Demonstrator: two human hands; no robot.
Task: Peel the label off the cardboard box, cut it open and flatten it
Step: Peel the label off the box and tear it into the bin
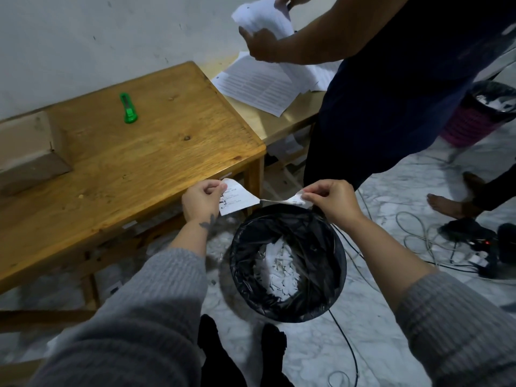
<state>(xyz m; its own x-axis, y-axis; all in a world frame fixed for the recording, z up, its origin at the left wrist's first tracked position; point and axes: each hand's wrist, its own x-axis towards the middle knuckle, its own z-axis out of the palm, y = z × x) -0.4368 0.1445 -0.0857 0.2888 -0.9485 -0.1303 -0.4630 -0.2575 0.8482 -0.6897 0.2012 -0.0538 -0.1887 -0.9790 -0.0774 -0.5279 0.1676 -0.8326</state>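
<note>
Grey knitted sleeves (134,317) are being worn on both forearms, which are reaching forward over a marble-patterned floor (321,356) crossed by cables (351,356). Just beyond the arms, a round bin (287,263) lined with a black bag (251,275) is standing on the floor beside the table leg, and white paper scraps (282,275) are lying in its bottom. Above the bin's far rim, a white printed label (237,198) is being held stretched between the two hands and is torn nearly in two, with only a thin strip joining the parts. The larger piece is being pinched between the thumb and fingers of the left hand (199,201), which are closed tight on its upper corner; the smaller piece (300,199) is being gripped the same way by the right hand (332,201), its fingertips pressed together on the paper. Farther off, on the wooden table (156,152), a green utility knife (129,108) is lying alone, well apart from the cardboard box (28,155), which is sitting unflattened at the table's left end against the wall (83,32). Beyond the table's right end, printed sheets (262,85) are lying spread on a second, paler table (279,118), and more paper (265,18) is being handled by another person in dark clothes (391,93). A second lined bin (485,110) is standing at the far right.
</note>
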